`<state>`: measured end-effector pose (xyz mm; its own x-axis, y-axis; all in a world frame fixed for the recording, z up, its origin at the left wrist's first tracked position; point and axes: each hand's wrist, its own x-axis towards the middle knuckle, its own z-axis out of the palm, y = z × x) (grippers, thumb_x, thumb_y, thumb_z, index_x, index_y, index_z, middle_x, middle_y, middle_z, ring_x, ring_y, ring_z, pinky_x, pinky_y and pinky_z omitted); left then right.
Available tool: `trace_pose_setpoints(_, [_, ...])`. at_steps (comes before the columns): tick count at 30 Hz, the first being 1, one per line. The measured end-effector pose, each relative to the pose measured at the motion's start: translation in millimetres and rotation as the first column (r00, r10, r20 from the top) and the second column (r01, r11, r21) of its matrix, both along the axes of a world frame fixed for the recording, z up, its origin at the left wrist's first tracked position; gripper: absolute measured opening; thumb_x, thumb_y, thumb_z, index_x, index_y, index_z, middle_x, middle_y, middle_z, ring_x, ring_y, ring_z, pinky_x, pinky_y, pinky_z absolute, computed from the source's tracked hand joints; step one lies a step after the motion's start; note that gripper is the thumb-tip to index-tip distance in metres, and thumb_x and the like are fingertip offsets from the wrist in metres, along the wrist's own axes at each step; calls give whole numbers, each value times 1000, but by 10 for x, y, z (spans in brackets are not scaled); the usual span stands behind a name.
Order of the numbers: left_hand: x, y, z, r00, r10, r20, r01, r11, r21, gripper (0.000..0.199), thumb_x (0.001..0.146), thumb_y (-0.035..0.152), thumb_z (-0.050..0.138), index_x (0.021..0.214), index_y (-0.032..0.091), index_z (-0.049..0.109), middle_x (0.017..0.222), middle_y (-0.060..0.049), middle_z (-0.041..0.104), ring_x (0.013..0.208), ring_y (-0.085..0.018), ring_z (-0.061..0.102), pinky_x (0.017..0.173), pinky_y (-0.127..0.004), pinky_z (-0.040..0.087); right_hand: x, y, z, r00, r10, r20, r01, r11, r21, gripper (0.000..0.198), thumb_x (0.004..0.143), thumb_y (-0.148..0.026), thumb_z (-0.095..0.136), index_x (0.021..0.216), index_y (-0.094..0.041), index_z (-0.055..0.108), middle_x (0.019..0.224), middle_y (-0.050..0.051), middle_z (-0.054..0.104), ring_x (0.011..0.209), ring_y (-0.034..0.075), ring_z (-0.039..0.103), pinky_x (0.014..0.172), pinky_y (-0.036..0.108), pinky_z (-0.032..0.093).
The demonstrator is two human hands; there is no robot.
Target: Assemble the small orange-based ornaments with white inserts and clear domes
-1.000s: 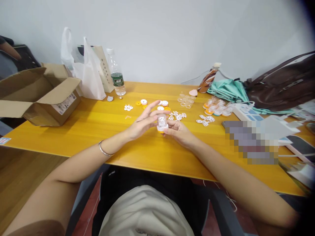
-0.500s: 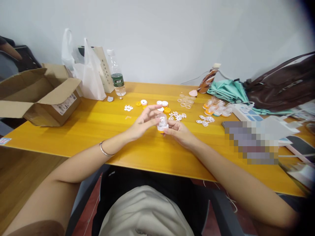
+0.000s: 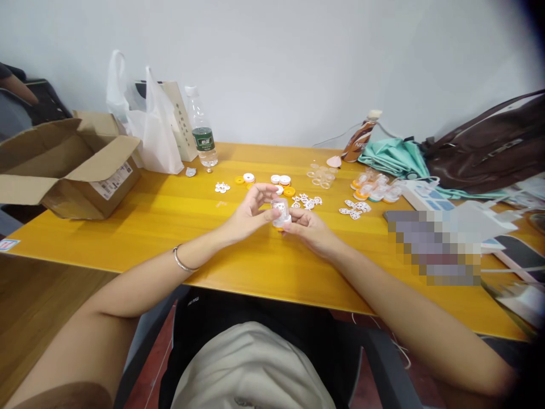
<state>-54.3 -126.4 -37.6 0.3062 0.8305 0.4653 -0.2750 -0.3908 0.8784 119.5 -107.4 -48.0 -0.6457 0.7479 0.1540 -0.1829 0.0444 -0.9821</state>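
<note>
Over the table's middle, my right hand (image 3: 314, 232) grips a small clear plastic cup with a white and orange base (image 3: 280, 221), its fingers around the base from the right. My left hand (image 3: 246, 216) is closed on the cup's clear upper part from the left, thumb in front and fingers behind. A white piece with holes shows through the clear wall. Just beyond the hands lie white and yellow round caps (image 3: 289, 191) and white perforated pieces (image 3: 307, 200). Further left are small white parts (image 3: 222, 187).
Clear rings (image 3: 322, 176) lie behind the caps, and more white perforated pieces (image 3: 355, 209) to the right. Several clear-topped units (image 3: 377, 187) stand near a teal cloth (image 3: 394, 158). At left are an open cardboard box (image 3: 97, 187) and a water bottle (image 3: 203, 139). A phone-like object (image 3: 430, 247) lies right.
My left thumb and fingers have shifted slightly on the cup's upper part, and that part looks a little tilted to the left. My right hand keeps its hold on the base.
</note>
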Motion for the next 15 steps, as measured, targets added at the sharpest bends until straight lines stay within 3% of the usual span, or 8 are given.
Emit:
trace_pose_setpoints(4, [-5,0,6,994,-109,-10,108,993,-41,37,80,28,58,113,23,43,109,-6,54,103,-18,51,86,-32,42,4,8,-8,1000,-20,3,20,1000,10,25,66,-33,72,86,-20,66,80,0,65,67,10,54,63,22,44])
trace_pose_setpoints(6, [-3,0,5,998,-57,-16,57,998,-23,39,78,29,60,112,23,44,113,-7,51,105,-18,49,85,-31,42,8,9,-7,1000,-29,9,29,1000,13,25,66,-33,71,87,-19,66,82,1,65,69,11,55,63,23,44])
trace_pose_setpoints(8, [0,2,3,999,27,-25,-26,1000,13,39,74,28,65,108,23,46,105,-5,53,97,-16,51,82,-29,42,13,4,-3,1000,-17,25,17,1000,9,24,67,-33,71,86,-19,65,82,1,65,70,11,56,64,23,44])
trace_pose_setpoints(11, [2,0,7,999,-45,-18,45,999,-22,40,78,31,61,113,23,43,95,-4,57,88,-15,55,80,-31,42,18,-3,2,999,1,33,-1,1000,10,23,67,-32,71,85,-19,66,80,0,65,70,11,56,65,23,44])
trace_pose_setpoints(13, [-1,-2,12,994,-110,-2,110,992,-63,39,83,34,54,119,23,41,102,-7,58,94,-18,55,83,-34,42,18,-4,3,999,-7,33,6,1000,15,23,67,-32,71,86,-19,66,80,0,65,69,10,56,64,23,44])
trace_pose_setpoints(15, [-8,0,13,998,-67,-5,66,997,-51,39,82,34,56,118,23,44,107,-8,56,100,-18,52,83,-32,41,15,-3,3,1000,-17,26,16,1000,10,25,66,-33,71,86,-19,66,80,0,65,68,10,55,63,23,44])
